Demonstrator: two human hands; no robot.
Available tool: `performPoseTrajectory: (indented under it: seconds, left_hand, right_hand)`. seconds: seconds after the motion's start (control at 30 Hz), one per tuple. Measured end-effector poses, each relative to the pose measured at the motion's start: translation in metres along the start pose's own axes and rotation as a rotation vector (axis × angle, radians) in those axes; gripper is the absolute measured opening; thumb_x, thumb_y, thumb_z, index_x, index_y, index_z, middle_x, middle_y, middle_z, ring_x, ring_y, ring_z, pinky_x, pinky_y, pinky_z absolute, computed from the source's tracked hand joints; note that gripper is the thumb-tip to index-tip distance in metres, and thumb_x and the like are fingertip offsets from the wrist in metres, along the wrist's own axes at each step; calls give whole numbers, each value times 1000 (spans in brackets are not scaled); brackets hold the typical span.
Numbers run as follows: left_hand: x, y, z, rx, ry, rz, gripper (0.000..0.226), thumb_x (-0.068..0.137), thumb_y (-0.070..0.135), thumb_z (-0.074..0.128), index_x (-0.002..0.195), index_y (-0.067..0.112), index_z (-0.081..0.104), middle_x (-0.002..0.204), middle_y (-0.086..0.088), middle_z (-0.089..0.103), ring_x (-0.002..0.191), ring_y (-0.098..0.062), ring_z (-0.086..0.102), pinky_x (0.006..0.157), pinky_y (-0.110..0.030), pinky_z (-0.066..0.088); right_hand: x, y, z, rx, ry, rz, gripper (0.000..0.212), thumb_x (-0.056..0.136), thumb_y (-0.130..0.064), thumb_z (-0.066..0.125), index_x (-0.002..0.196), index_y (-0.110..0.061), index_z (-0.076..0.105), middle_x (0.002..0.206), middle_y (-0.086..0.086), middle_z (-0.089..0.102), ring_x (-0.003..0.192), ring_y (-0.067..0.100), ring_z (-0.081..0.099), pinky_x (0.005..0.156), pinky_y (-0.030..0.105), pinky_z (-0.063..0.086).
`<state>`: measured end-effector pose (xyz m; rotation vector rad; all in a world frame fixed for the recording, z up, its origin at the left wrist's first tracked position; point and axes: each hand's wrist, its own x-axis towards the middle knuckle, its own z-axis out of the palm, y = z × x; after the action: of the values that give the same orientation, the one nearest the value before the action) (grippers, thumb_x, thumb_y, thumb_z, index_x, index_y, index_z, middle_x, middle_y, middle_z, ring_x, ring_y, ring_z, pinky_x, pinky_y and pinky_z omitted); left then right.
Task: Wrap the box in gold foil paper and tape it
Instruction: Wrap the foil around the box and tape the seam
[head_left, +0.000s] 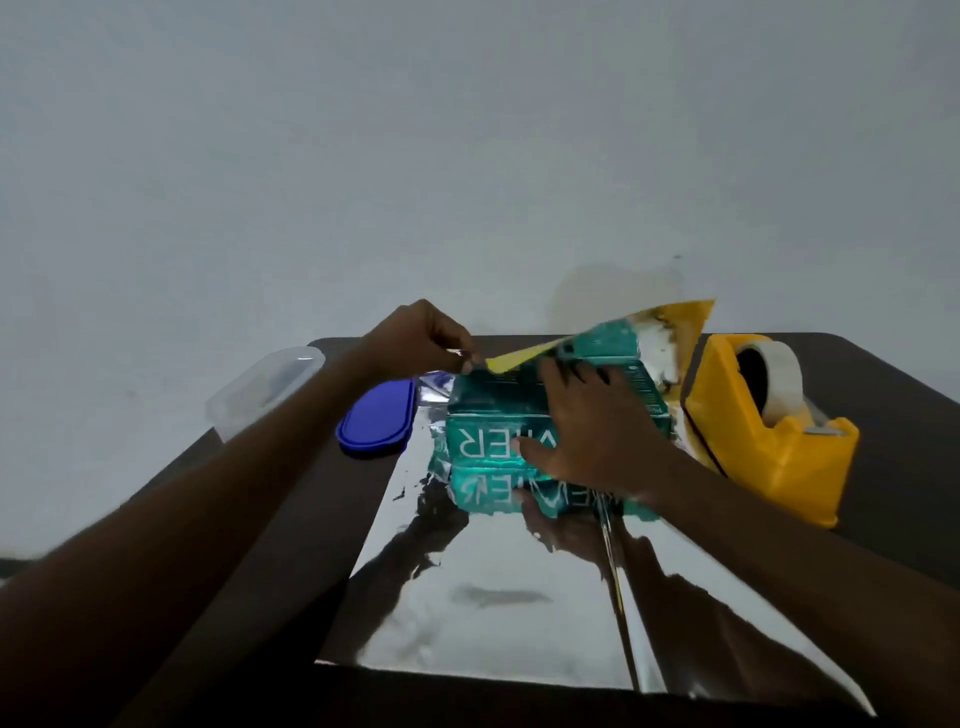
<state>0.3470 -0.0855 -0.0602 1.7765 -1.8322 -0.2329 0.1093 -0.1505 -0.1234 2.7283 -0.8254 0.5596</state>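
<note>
A teal box (488, 410) with white lettering lies on a mirror-like sheet of foil paper (498, 582) spread over the dark table. The sheet's far end is lifted over the box and shows its gold face (680, 317). My left hand (421, 340) pinches the raised corner of the foil at the box's far left. My right hand (592, 431) lies flat on the box, fingers spread over its top and thumb on the near side, pressing it down.
A yellow tape dispenser (774, 431) with a roll of tape stands right of the box. A blue oval lid (379, 418) lies left of it, with a clear plastic container (265, 387) at the table's left edge. A grey wall stands behind.
</note>
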Motion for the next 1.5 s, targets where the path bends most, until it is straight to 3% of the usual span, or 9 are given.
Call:
performPoseTrajectory:
  seconds: [0.17,0.37,0.47,0.53,0.6,0.73,0.87,1.2,1.5]
  left_hand:
    - [-25,1,13,69,41,12,15,81,26,76,94,33,78,80,1,74,69,-24,62,65,-26,41]
    - [-46,16,20,154,-7,-5,64,71,46,82,128,25,63,116,10,64,103,-4,57,87,-18,42]
    - [-49,18,24,309,-18,68,59,77,49,76,129,24,64,116,5,61,96,-7,57,79,-23,42]
    - [-51,18,26,332,16,104,51,79,46,75,123,20,68,117,1,63,97,-5,56,82,-23,44]
    - [-52,17,29,365,24,120,50,80,45,74,122,18,69,125,-2,64,107,-8,58,88,-23,43]
    - [-53,25,34,394,76,139,52,81,53,70,116,15,70,121,-2,67,108,-17,63,93,-35,50]
    - [-48,45,52,371,39,103,64,88,53,61,140,18,51,133,-2,61,121,-18,58,99,-34,47]
    - [-47,43,70,471,133,162,49,91,53,45,130,29,62,135,3,59,121,-24,59,92,-41,52]
    - [-54,42,79,453,326,242,33,93,37,55,119,25,70,118,2,70,110,-19,66,81,-38,57]
  right_hand:
    - [-9,-4,-2,-24,-7,8,71,83,-67,35,131,-15,44,117,6,62,108,29,54,96,46,42]
    - [-33,-12,-24,-17,284,-6,28,88,-37,63,95,-10,66,83,9,69,75,28,61,73,37,49]
    - [-32,-2,-37,0,315,-9,42,85,-37,72,113,-6,63,109,15,66,100,33,60,88,44,50]
    - [-26,9,-37,35,72,25,66,91,-42,64,143,-8,43,148,15,45,137,34,39,114,45,30]
    - [-25,21,-34,85,-137,71,68,100,-42,48,155,-11,21,162,9,23,149,26,19,121,38,13]
    - [-36,34,-27,131,-195,57,54,104,-26,42,153,-11,25,161,8,27,148,24,23,119,33,17]
    - [-37,36,-22,155,-119,56,51,103,-23,45,151,-13,32,158,8,34,147,22,28,120,35,13]
    - [-43,30,-24,184,25,82,49,96,-15,60,144,-15,48,147,6,50,139,23,43,120,33,17]
    - [-44,29,-14,203,167,118,43,88,-11,71,131,-15,64,131,9,63,127,33,55,110,50,42]
